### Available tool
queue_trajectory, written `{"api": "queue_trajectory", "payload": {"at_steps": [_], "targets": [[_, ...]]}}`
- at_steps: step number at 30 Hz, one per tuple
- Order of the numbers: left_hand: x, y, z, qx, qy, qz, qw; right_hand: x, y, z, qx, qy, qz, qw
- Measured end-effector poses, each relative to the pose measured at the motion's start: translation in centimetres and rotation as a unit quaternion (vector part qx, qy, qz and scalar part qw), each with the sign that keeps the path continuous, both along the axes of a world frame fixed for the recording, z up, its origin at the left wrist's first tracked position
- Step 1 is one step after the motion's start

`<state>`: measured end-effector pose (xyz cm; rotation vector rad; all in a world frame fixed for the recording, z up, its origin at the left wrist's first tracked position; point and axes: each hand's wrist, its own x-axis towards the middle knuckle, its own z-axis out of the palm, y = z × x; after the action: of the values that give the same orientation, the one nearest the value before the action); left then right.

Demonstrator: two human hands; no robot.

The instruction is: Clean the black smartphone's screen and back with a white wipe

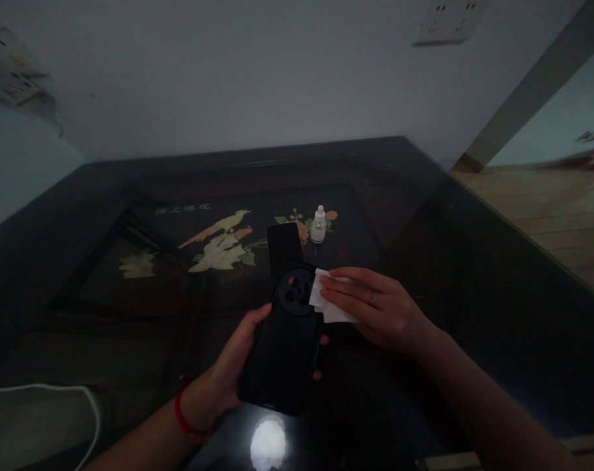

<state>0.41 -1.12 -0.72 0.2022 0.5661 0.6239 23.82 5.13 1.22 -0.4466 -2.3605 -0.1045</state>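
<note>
A black phone case (283,356) with a large round camera cutout lies in my left hand (238,350), whose thumb and fingers wrap its two long edges. My right hand (375,304) pinches a folded white tissue (339,313) and presses it against the case's upper right corner, beside the round cutout. Just beyond the case, a dark flat phone-like slab (284,243) rests on the table, partly covered by the case. To its right stands a small clear dropper bottle (318,226) with a pale cap and a white label.
The dark glossy table (375,190) carries an inlaid bird-and-flower picture (218,252). A white cable (66,387) curves at the lower left. Behind the table is a pale wall (228,78) with power sockets (448,21). Wooden floor (537,222) shows at the right.
</note>
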Motion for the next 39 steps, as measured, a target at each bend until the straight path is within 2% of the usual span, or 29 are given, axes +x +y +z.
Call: {"api": "queue_trajectory", "payload": {"at_steps": [4, 7, 10, 15, 20, 25, 29, 34, 39], "targets": [[0.4, -0.3, -0.3, -0.008, 0.021, -0.003, 1.000, -0.1, -0.3, 0.2, -0.006, 0.047, -0.015, 0.999], [0.9, -0.6, 0.1, -0.010, 0.061, -0.002, 0.998, -0.4, -0.2, -0.1, -0.003, 0.029, -0.020, 0.999], [1.0, -0.7, 0.7, -0.010, 0.108, 0.027, 0.994, -0.6, 0.1, -0.6, -0.010, 0.015, -0.025, 1.000], [0.7, -0.7, 0.8, -0.002, 0.150, 0.047, 0.988, -0.6, 0.0, -0.7, -0.019, 0.019, 0.007, 1.000], [0.9, -1.0, 1.0, 0.067, 0.160, 0.032, 0.984, -0.6, 0.0, -0.6, -0.029, 0.021, -0.016, 0.999], [0.9, -1.0, 1.4, 0.083, 0.151, 0.038, 0.984, -0.7, 0.1, -0.6, -0.033, 0.016, 0.013, 0.999], [0.7, -1.0, 1.1, 0.091, 0.169, 0.045, 0.980, -0.8, -0.1, -0.7, -0.033, 0.020, -0.005, 0.999], [0.7, -1.0, 1.1, 0.118, 0.201, 0.067, 0.970, -1.0, -0.2, -0.8, -0.072, 0.020, 0.046, 0.996], [0.5, -1.2, 0.5, 0.126, 0.184, 0.058, 0.973, -1.1, -0.3, -1.0, -0.079, 0.041, -0.012, 0.996]]}}
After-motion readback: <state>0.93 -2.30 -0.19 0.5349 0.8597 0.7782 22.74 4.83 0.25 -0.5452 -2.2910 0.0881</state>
